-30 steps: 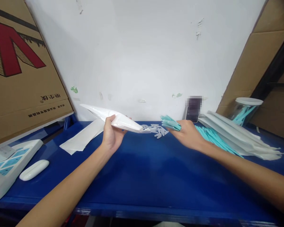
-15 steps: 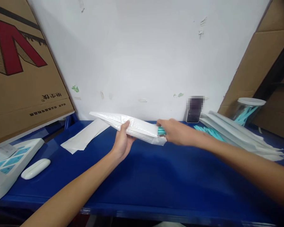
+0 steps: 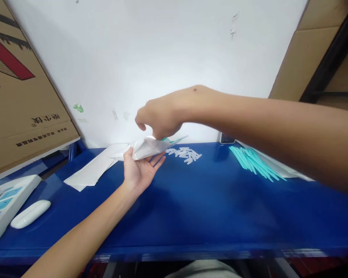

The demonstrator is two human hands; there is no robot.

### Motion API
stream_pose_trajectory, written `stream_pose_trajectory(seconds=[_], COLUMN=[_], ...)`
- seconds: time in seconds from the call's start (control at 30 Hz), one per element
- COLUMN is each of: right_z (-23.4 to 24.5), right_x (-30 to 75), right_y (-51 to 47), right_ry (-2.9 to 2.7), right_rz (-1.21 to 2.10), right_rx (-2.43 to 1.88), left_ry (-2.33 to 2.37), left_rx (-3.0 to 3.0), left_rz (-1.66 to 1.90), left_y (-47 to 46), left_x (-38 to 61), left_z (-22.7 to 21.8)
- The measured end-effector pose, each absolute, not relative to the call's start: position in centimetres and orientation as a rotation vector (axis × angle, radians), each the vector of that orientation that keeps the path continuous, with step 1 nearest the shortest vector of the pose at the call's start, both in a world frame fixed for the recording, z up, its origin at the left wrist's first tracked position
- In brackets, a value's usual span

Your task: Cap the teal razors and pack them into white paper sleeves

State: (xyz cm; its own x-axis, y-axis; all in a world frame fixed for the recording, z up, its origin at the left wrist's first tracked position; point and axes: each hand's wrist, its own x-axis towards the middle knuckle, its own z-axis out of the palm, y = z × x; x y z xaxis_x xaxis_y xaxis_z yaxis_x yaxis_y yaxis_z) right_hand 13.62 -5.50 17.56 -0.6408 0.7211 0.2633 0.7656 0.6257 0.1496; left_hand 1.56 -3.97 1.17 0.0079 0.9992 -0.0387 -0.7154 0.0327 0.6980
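My left hand point(image 3: 139, 170) lies palm up over the blue table point(image 3: 191, 208) and holds a long white plastic bag point(image 3: 150, 147) from below. A bit of teal shows at the bag's mouth. My right hand point(image 3: 159, 116) hovers just above the bag with fingers curled; I cannot tell whether it pinches the bag's top edge. A pile of teal sticks point(image 3: 253, 162) lies on the table to the right, under my right forearm. Small pale caps point(image 3: 185, 153) are scattered just behind the bag.
Flat white bags point(image 3: 89, 172) lie left of my left hand. A white oval case point(image 3: 30, 213) and a white device with teal squares point(image 3: 2, 199) sit at the front left. A cardboard box point(image 3: 23, 92) leans on the left; more cardboard point(image 3: 307, 50) at right.
My right hand pushed a bunch of teal sticks into the bag, then rose above it. The bag has swung so its mouth points right and up. The camera tilted down and right.
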Motion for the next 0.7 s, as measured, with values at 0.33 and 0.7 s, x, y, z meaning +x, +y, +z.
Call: stream_pose_trajectory(seconds=[0.33,0.7], right_z=[16.9,19.3], right_x=[16.3,21.8], right_y=[-4.3,-6.3], right_ry=[-2.904,-2.785], right_rz=[0.365,-0.042], right_rx=[-0.778,-1.012], left_ry=[0.628,0.345], left_rx=[0.634,1.120], left_rz=[1.261,0.503], left_y=[-3.9,-5.0], left_x=[1.2,1.0], left_z=[0.1,-0.8])
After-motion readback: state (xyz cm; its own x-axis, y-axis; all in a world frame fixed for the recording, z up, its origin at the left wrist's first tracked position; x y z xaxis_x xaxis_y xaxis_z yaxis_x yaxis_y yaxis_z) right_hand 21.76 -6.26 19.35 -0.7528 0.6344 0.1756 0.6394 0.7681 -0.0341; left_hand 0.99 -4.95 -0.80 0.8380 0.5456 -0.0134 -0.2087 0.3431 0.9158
